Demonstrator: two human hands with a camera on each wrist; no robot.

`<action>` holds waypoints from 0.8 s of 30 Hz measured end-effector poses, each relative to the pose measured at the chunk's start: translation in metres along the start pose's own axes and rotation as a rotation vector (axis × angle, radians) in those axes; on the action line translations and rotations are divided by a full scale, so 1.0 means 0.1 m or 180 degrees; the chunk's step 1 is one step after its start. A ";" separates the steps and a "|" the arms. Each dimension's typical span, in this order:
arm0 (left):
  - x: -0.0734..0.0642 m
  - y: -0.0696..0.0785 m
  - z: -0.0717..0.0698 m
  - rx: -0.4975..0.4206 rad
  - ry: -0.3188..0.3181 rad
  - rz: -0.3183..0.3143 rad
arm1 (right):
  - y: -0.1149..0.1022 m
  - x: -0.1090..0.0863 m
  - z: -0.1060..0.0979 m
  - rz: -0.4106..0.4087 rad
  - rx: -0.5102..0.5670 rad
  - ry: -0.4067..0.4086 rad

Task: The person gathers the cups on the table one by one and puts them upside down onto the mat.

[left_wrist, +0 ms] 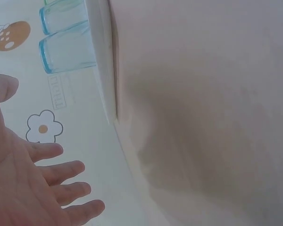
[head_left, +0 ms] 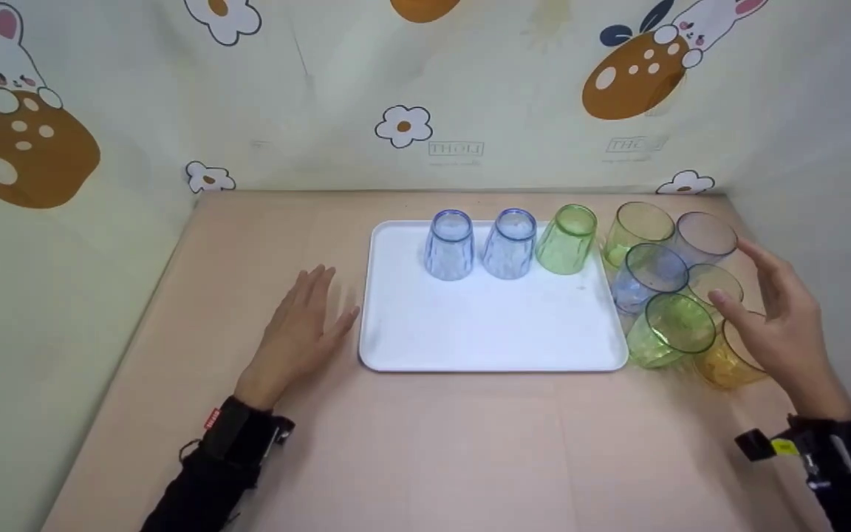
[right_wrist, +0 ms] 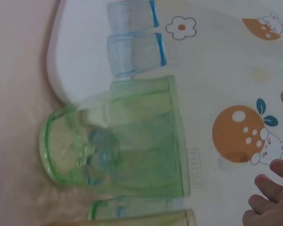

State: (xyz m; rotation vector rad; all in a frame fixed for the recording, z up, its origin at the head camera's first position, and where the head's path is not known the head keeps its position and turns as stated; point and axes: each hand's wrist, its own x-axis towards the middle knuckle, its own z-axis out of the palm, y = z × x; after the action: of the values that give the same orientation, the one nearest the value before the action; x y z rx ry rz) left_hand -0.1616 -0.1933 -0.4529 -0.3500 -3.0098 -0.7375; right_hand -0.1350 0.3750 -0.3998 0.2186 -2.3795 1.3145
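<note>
Coloured glasses [head_left: 673, 329] beside a white tray [head_left: 484, 325]

Right hand [head_left: 787, 318] near them, fingers parted; left hand [head_left: 296, 336] with fingers extended.

Boxed "THO…" lettering [head_left: 456, 148], partly legible, on patterned wall [head_left: 337, 96]

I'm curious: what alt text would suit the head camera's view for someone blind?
A person's open right hand is at a cluster of six tinted glasses to the right of a white tray. Along the tray's far side stand two blue glasses and a green glass in a row. The open left hand is to the tray's left.
</note>
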 end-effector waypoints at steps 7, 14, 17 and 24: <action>-0.03 -0.02 0.01 -0.0006 0.0010 -0.0010 | 0.24 -0.17 -0.23 0.0295 -0.0353 -0.0276; -0.05 0.00 0.02 0.0004 -0.0022 0.0091 | 0.42 -0.30 -0.38 0.0502 -0.0746 -0.0943; -0.06 -0.01 0.02 0.0046 -0.0025 0.0131 | 0.46 -0.33 -0.39 0.0578 -0.0792 -0.1074; -0.09 -0.04 0.03 0.0086 -0.0075 0.0188 | 0.53 -0.39 -0.39 0.0646 -0.0624 -0.1097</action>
State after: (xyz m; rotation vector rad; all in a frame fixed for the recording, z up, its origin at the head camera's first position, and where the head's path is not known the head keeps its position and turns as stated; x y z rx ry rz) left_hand -0.1541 -0.1974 -0.4580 -0.4476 -3.0135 -0.6926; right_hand -0.1060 0.4345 -0.4388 0.1595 -2.8682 1.1961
